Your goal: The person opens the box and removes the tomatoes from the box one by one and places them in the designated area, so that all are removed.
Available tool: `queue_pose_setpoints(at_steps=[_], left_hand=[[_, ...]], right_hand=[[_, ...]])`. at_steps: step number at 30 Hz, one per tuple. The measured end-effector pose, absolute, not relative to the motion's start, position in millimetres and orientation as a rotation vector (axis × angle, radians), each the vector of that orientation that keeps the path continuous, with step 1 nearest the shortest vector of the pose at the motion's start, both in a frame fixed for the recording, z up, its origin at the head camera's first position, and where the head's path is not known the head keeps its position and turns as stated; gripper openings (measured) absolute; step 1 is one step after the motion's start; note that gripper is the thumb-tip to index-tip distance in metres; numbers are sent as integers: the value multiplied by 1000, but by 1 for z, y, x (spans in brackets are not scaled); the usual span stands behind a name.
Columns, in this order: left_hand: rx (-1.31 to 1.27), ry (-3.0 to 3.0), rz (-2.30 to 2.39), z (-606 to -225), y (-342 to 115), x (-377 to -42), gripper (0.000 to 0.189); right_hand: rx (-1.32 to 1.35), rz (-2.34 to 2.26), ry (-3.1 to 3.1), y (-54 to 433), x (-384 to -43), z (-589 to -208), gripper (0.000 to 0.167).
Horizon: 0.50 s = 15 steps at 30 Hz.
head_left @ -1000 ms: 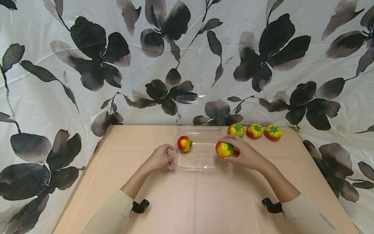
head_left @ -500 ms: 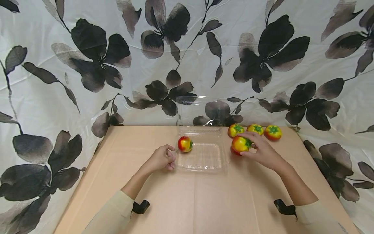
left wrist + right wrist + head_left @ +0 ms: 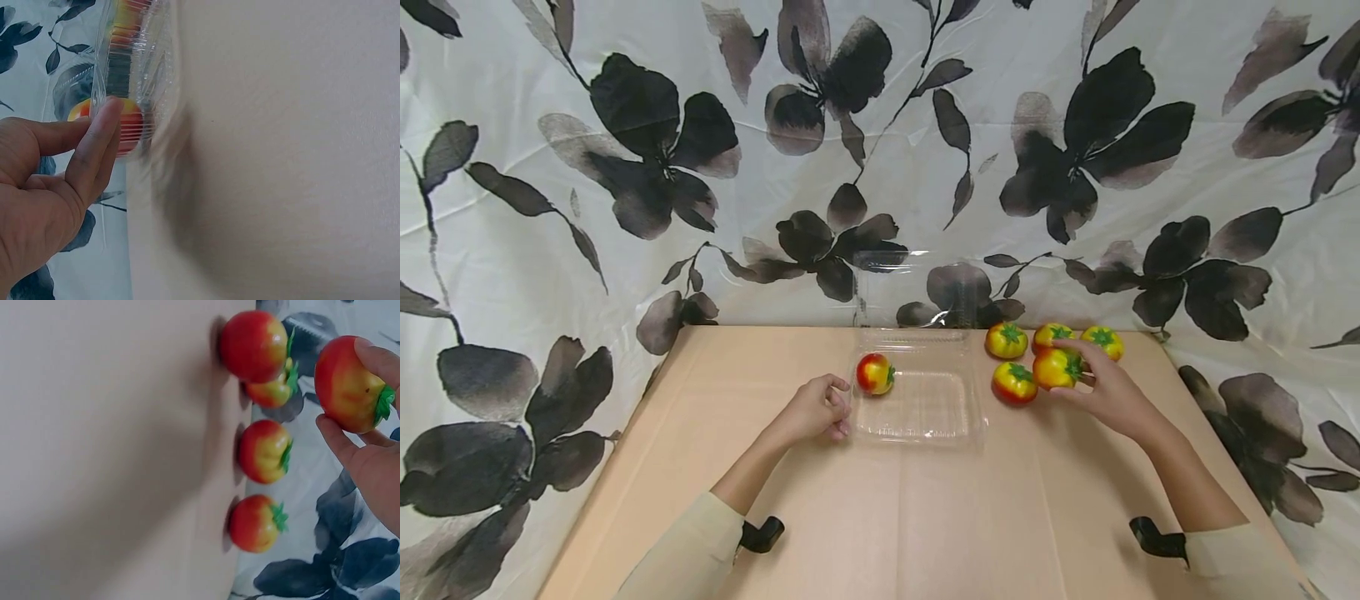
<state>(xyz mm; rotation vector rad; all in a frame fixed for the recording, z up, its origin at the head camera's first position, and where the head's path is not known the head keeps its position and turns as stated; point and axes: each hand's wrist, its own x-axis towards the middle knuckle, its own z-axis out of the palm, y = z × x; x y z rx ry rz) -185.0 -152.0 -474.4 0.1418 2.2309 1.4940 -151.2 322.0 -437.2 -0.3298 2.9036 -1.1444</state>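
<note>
My right hand point(image 3: 1112, 387) holds a red-and-yellow tomato point(image 3: 1057, 367) with a green calyx, thumb and fingers around its sides. The right wrist view shows this tomato point(image 3: 353, 384) raised off the table. Just left of it, another tomato point(image 3: 1014, 383) sits on the table. At the left rim of a clear plastic clamshell container point(image 3: 917, 429), my left hand point(image 3: 812, 407) pinches the edge between thumb and fingers point(image 3: 94, 147). One tomato point(image 3: 875, 374) lies inside the container, at its upper left. The container's lid point(image 3: 917, 287) stands open at the back.
Three more tomatoes line the table's back edge: a left one point(image 3: 1006, 340), a middle one point(image 3: 1051, 335) partly behind the held tomato, and a right one point(image 3: 1103, 340). A floral cloth point(image 3: 880, 167) hangs behind the light tan table point(image 3: 850, 533).
My right hand has carried its tomato rightward, from over the container's right edge, past the tomato on the table. The left hand has stayed at the container's rim.
</note>
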Motion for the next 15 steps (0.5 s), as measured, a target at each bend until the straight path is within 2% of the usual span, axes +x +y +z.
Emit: queue_pose_setpoints(at_steps=[15], left_hand=[[149, 2225, 1498, -474, -153, -184, 40]], right_hand=[[-209, -1047, 2881, 353, -156, -462, 78]])
